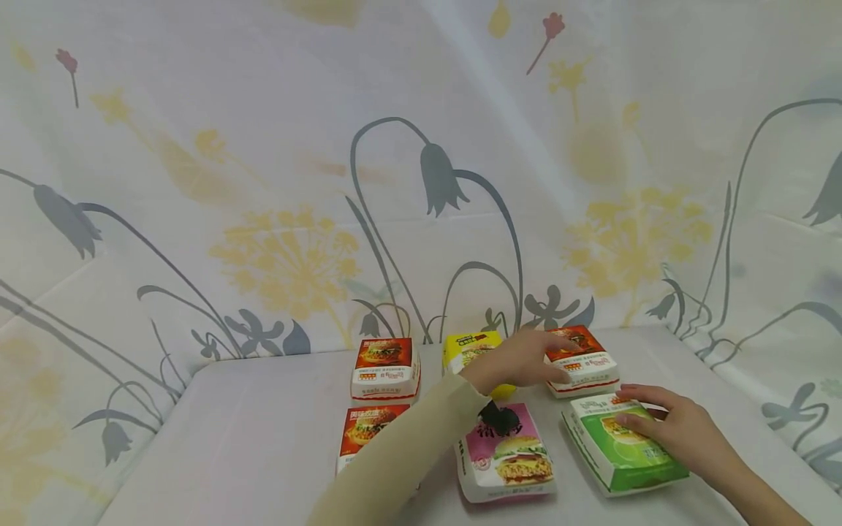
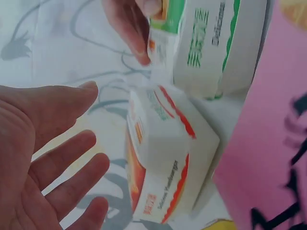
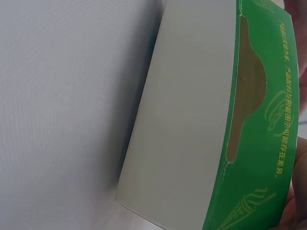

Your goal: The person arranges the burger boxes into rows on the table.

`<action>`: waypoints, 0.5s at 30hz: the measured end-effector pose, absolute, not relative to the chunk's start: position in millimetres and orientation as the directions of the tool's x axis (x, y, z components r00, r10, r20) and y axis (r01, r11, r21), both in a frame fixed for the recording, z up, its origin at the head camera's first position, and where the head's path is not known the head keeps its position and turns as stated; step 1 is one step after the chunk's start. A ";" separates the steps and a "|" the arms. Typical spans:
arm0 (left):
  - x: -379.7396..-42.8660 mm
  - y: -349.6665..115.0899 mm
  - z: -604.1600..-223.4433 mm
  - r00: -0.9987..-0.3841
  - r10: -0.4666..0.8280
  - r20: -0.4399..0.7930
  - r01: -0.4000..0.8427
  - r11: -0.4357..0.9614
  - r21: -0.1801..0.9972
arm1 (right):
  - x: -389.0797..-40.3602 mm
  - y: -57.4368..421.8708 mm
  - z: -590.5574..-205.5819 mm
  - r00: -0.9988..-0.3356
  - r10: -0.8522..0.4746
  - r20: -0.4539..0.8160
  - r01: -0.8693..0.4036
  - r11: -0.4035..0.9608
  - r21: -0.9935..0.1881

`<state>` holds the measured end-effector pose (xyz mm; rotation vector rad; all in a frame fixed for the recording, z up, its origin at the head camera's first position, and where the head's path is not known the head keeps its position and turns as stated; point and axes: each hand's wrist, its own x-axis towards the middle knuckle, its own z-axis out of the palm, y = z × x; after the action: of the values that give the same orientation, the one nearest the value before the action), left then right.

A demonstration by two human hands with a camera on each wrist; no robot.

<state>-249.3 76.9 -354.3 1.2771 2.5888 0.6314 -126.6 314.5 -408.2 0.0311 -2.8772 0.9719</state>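
My left hand (image 1: 520,358) is over the back right red-and-white burger box (image 1: 582,358). In the left wrist view, its fingers (image 2: 72,177) are spread, with a gap between them and that box. My right hand (image 1: 677,431) lies over the right side of a green-and-white burger box (image 1: 631,446), thumb above its top, another finger stretched along the far end. The right wrist view shows that box's green flap close up, the hand mostly hidden behind it. A pink burger box (image 1: 506,460) lies below the left forearm. The left hand and wrist partly cover a yellow box (image 1: 470,347).
Two more red-and-white boxes stand on the left: one at the back (image 1: 386,369) and one in front (image 1: 368,431), partly behind the left sleeve. All rest on a pale cloth-covered table (image 1: 250,438). Behind it hangs a flower-patterned curtain (image 1: 296,146).
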 end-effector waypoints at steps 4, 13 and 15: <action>-232.7 69.6 -353.3 -0.546 0.838 0.029 0.731 0.458 0.506 | -126.6 314.8 -408.3 -0.995 0.012 0.099 -0.051 0.793 -0.607; -203.4 63.9 -354.5 -0.488 0.870 -0.070 0.735 0.453 0.504 | -127.6 315.1 -407.9 -0.997 0.014 0.077 -0.036 0.788 -0.615; -198.9 64.2 -355.1 -0.479 0.872 -0.101 0.735 0.461 0.498 | -128.0 315.5 -407.2 -0.997 0.020 0.074 -0.030 0.788 -0.614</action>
<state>-198.9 64.2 -355.1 1.3615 2.3726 0.5609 -128.0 315.5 -407.2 0.0082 -2.8980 0.9976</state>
